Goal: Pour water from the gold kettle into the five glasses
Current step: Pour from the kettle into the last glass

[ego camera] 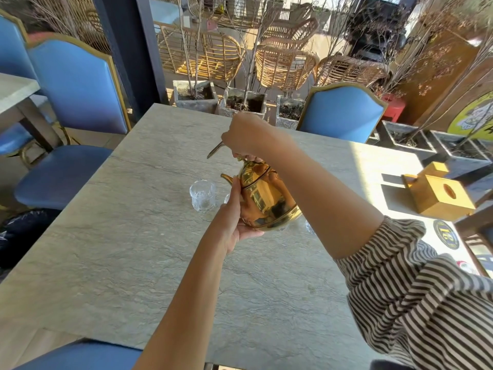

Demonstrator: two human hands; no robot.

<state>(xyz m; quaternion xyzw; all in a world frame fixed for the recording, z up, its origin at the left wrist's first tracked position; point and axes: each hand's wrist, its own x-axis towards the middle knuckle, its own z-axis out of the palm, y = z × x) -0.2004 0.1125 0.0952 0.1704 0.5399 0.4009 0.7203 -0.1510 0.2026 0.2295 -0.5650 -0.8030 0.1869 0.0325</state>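
Overhead, a person leans over a grey stone-look table (128, 249) with both bare hands on a shiny gold kettle (266, 198), which is lifted above the middle of the tabletop and tipped toward the left. Their right hand (246, 134) is closed in a fist around the kettle's handle at the top, with the thin metal end of the handle poking out to the left of the knuckles. Their left hand (236, 212) cups the kettle's rounded belly from the near-left side, fingers wrapped flat against the metal and the palm under its lower edge. The short curved spout (227, 178) points left and slightly down, just above and to the right of a clear, patterned glass (202, 194) standing upright on the table. Edges of two more glasses peek out, one just beside the left hand and one under the kettle's right side; the rest are hidden. I cannot tell whether water is flowing. A striped sleeve (416, 287) covers the right upper arm. A wooden tissue box (440, 193) sits at the sunlit right edge, and blue chairs (77, 84) surround the table.
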